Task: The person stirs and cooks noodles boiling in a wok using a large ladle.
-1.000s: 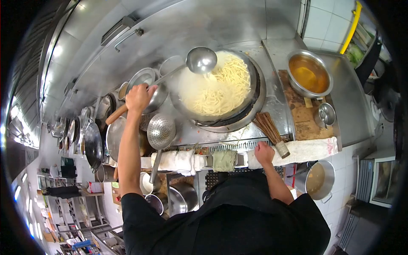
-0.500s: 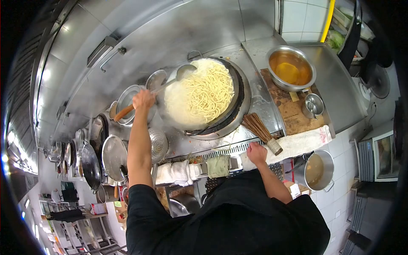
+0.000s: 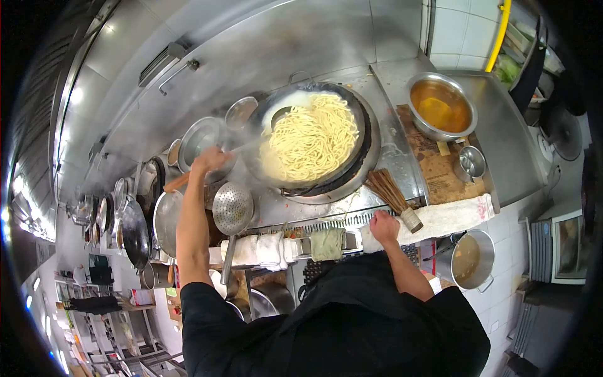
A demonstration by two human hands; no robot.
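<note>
My left hand (image 3: 212, 160) is closed around a long-handled ladle (image 3: 246, 147), whose wooden grip sticks out behind the fist. The ladle's bowl is at the left rim of the noodles, partly hidden by them and the steam. Pale yellow noodles (image 3: 314, 141) lie heaped in a dark wok (image 3: 353, 162) with cloudy liquid around their left side. My right hand (image 3: 384, 227) is curled into a fist at the counter's front edge, by a folded white towel (image 3: 433, 221). Just beyond it lies a bamboo wok brush (image 3: 392, 196); whether the fist holds anything cannot be made out.
A perforated skimmer (image 3: 233, 207) sits left of the wok. Metal bowls (image 3: 200, 143) stand behind my left hand. To the right are a steel basin of amber liquid (image 3: 441, 107) and a small metal pot (image 3: 470, 163). A tall stockpot (image 3: 485, 254) stands below the counter's edge.
The ladle's bowl has dropped from above the noodles to down beside them in the wok. The view has shifted slightly, and the skimmer's handle now shows. My right hand stays by the brush.
</note>
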